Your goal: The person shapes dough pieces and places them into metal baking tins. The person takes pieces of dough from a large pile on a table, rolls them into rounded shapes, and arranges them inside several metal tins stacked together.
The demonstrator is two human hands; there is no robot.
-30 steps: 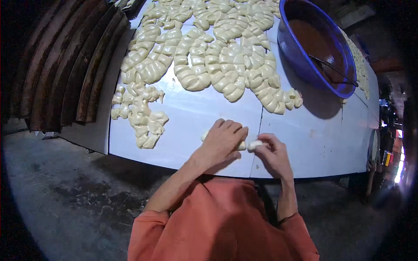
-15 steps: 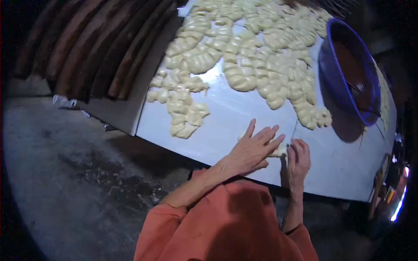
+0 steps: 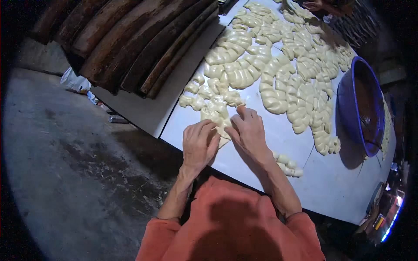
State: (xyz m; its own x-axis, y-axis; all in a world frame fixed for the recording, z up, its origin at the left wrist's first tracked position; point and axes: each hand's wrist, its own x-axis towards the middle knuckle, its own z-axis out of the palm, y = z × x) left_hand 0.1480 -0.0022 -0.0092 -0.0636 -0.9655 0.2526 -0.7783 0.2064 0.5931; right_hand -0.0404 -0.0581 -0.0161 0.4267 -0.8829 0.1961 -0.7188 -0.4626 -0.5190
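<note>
A heap of pale, glossy dough pieces (image 3: 213, 106) lies at the left of the white tabletop. My left hand (image 3: 199, 145) grips the near edge of this dough with curled fingers. On the other side my right hand (image 3: 249, 130) has its fingers bent and closed on the same dough, thumb toward the left hand. The fingers hide part of what they hold. Beside my right forearm sits a short ridged dough strip (image 3: 287, 166), apart from the rest. Farther back spreads a large mass of ridged dough pieces (image 3: 278, 87).
A deep purple tub (image 3: 348, 108) holding brown liquid (image 3: 369, 102) stands at the right of the white table (image 3: 326, 191). Long, dark curved troughs (image 3: 130, 48) lie at the back left. At the far edge shows what looks like another person's hand (image 3: 314, 5).
Both hands have moved left, off the small dough strip and onto the dough heap. The strip stays behind, now in plain sight. The view has shifted, so the table appears lower and farther right.
</note>
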